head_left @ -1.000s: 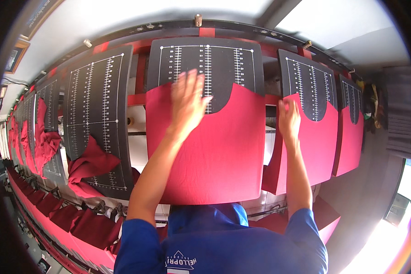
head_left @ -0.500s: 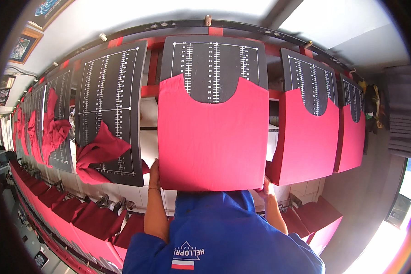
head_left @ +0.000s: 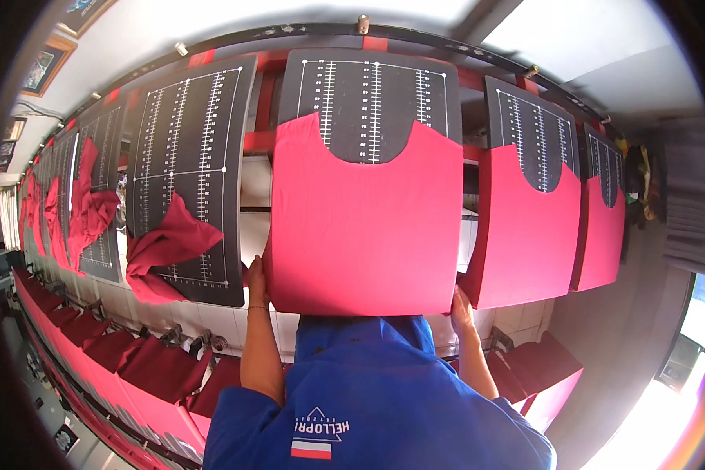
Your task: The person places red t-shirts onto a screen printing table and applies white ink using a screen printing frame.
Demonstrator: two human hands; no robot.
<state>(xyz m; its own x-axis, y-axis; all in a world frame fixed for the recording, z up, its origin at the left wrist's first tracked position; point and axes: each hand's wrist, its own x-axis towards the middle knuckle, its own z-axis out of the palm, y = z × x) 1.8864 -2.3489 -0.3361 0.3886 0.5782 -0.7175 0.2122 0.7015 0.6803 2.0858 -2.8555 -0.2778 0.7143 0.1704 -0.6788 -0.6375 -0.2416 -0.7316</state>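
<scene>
While hands (head_left: 257, 282) grip — red shirt (head_left: 364, 227), platen (head_left: 372, 102)

Bright, sharp centre; glare flares lower right, fisheye bends edges w/ dark vignette round rim.

Both hands dropped from top of red shirt (head_left: 366, 227) to its bottom corners; left hand (head_left: 256, 283), right hand (head_left: 460, 304).

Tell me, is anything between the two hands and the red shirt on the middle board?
Nothing visible. The left hand grips the lower left edge of the red shirt and the right hand its lower right corner, both touching the fabric directly.
</scene>
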